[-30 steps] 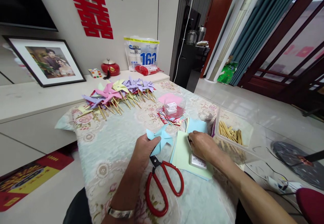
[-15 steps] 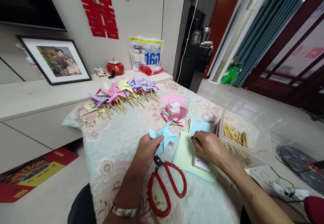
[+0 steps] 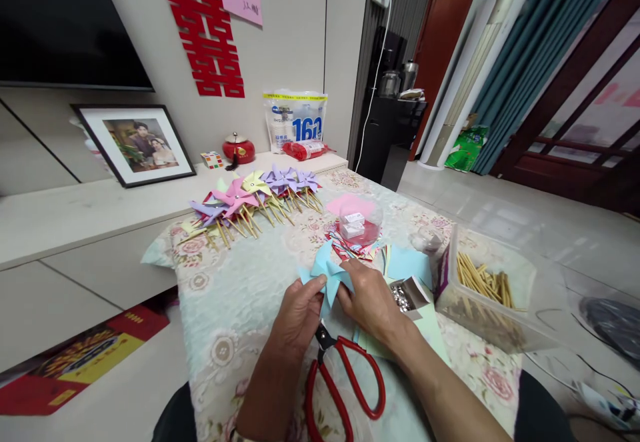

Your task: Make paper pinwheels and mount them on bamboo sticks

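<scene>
A light blue paper pinwheel (image 3: 325,272) is held above the flowered tablecloth (image 3: 240,295). My left hand (image 3: 300,312) pinches its left side with thumb and fingers closed. My right hand (image 3: 370,302) is closed on its right side. Red-handled scissors (image 3: 345,379) lie on the cloth just below both hands. A small open box of silver pins (image 3: 407,293) sits right of my right hand, on pale green paper sheets (image 3: 433,325).
Several finished pinwheels on sticks (image 3: 255,199) lie at the table's far left. A clear round tub (image 3: 357,222) stands on coloured paper. A clear plastic bin of wooden sticks (image 3: 487,289) is at the right. A framed photo (image 3: 137,142) leans on the shelf.
My right hand left the paper stack and pin box and came across to the blue pinwheel, closing on it. The pin box now shows open. The view tilted upward.
</scene>
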{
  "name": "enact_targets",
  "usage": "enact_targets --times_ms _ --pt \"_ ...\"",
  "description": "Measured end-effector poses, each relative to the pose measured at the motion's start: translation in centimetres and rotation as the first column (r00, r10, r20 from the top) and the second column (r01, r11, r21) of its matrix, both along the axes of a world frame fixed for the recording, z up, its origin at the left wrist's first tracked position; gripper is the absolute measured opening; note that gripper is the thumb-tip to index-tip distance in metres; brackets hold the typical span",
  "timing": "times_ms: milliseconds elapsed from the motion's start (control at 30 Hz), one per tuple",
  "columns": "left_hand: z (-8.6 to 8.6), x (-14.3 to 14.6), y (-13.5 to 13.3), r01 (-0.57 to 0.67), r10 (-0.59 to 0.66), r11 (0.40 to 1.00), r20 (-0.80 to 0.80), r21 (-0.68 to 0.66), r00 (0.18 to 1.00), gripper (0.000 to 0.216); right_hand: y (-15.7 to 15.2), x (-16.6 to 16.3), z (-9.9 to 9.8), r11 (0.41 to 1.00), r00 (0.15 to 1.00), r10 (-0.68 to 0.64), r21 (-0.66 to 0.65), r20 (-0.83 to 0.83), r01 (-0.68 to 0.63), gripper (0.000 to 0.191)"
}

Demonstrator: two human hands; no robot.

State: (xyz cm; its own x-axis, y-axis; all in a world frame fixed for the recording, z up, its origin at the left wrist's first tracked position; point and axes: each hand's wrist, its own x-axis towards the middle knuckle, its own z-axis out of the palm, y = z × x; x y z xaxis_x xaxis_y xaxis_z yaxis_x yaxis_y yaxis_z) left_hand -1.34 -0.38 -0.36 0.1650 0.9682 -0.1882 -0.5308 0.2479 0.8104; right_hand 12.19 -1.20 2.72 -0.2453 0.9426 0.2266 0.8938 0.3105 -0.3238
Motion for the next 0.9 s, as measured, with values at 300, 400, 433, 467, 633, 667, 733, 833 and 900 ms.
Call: enact_targets --times_ms 300,400,433,467,633,667,733,833,900 --pt "-0.5 0.3 0.0 0.019 -0.019 0.998 0.000 -0.057 1.000 0.021 -0.2 0.3 -2.5 0.998 0.970 0.006 0.066 0.241 -0.022 0.018" --pt "-0.7 0.3 0.1 0.029 -0.029 0.998 -0.002 -0.053 1.000 0.022 -0.2 0.5 -3.0 0.996 0.972 0.008 0.088 0.234 -0.029 0.021" --pt "-0.8 0.3 0.1 0.026 -0.026 0.998 0.000 -0.058 1.000 0.021 -0.2 0.5 -3.1 0.996 0.974 0.007 0.090 0.227 -0.028 0.020" --pt "-0.9 0.3 0.1 0.023 -0.022 0.998 0.007 -0.065 1.000 0.021 -0.2 0.6 -3.2 0.996 0.976 0.005 0.090 0.219 -0.025 0.019" --pt "-0.9 0.4 -0.1 -0.004 0.007 0.996 0.026 -0.089 1.000 0.017 -0.3 0.7 -3.2 0.995 0.992 -0.015 0.099 0.128 0.002 0.016" --pt "-0.9 0.4 -0.1 -0.009 0.010 0.996 0.016 -0.088 1.000 0.018 -0.3 0.7 -3.2 0.995 0.994 -0.013 0.099 0.111 0.002 0.015" --pt "-0.7 0.5 -0.2 -0.004 0.004 0.997 0.003 -0.078 1.000 0.019 -0.2 1.0 -3.2 0.996 0.997 0.003 0.091 0.082 -0.010 0.015" --pt "-0.3 0.6 -0.2 0.011 -0.011 1.000 -0.047 -0.016 0.999 0.017 0.1 1.5 -3.2 0.995 0.999 0.040 0.086 0.008 -0.041 0.016" --pt "-0.1 0.4 -0.5 -0.002 0.009 0.999 -0.126 0.051 0.992 0.014 0.2 1.9 -3.2 0.993 0.997 0.064 0.107 -0.048 -0.059 0.016"
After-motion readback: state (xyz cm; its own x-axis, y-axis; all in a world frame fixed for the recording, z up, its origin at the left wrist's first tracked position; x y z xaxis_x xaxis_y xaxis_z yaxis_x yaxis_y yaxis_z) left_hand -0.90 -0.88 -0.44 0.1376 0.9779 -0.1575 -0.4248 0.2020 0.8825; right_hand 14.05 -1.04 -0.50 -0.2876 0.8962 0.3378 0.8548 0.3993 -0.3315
